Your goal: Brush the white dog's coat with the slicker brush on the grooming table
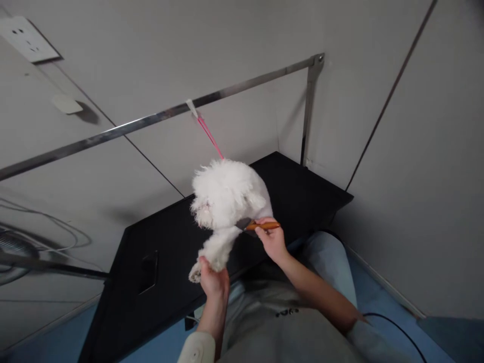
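A fluffy white dog (223, 191) is on a black grooming table (302, 186), its head turned toward the left. My left hand (215, 280) is closed around the dog's outstretched front leg (218, 247), just above the paw (195, 273). In my right hand (273, 241) is a slicker brush (262, 226) by its orange-brown wooden handle. The dark brush head lies against the upper part of that leg, below the dog's head. Fur partly hides the bristles.
A pink loop (209, 135) runs from the dog's neck up to a metal bar (151, 121) over the table. Behind stands a grey wall with a socket (28, 39). A dark phone-like object (148, 272) lies on the table's left part. A hose (17, 249) hangs at far left.
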`<state>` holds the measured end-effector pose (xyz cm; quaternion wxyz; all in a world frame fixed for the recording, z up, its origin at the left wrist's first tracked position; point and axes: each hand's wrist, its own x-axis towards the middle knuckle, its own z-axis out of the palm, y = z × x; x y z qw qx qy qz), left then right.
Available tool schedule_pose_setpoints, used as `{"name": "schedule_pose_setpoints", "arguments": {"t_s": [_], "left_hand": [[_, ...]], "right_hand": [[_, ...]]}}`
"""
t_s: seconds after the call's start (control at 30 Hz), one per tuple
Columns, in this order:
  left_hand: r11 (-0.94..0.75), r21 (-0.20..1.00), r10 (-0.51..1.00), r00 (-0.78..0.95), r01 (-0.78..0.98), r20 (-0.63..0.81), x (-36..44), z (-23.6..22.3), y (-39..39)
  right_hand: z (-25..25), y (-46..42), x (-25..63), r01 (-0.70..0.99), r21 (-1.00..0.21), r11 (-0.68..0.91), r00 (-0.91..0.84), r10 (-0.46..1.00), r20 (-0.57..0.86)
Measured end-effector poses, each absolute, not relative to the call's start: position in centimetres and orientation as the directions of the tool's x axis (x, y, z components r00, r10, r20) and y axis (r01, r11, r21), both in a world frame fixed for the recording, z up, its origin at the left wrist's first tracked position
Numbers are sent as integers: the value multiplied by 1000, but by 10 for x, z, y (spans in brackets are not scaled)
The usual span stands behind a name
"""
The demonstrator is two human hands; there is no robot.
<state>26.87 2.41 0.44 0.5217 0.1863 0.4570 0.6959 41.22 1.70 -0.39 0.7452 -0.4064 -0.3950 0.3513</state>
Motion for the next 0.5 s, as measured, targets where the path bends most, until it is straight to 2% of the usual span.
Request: {"name": "schedule_pose_setpoints", "arguments": {"t_s": [0.07,0.13,0.17,0.3,0.37,0.43,0.5], "left_hand": [[-12,785,890,-364,-619,-274,269,10,21],[-24,770,872,-390,-638,-296,269,15,20],[-44,770,866,-409,-636,-288,269,17,21],[-116,779,865,-448,-616,-225,265,16,25],[-123,798,856,-470,-590,-216,263,12,26],[-143,825,840,-508,-547,-191,261,8,24],[-153,842,844,-511,-517,-161,262,3,22]], "right_hand": [[-1,18,409,-224,-861,457,390,852,350],[0,19,405,-286,-868,406,234,908,347],[1,20,403,-298,-875,382,213,920,329],[6,21,401,-239,-839,489,484,809,334],[7,21,399,-277,-831,482,378,850,367],[7,22,396,-332,-861,386,201,921,335],[6,25,394,-329,-879,346,243,930,275]]}}
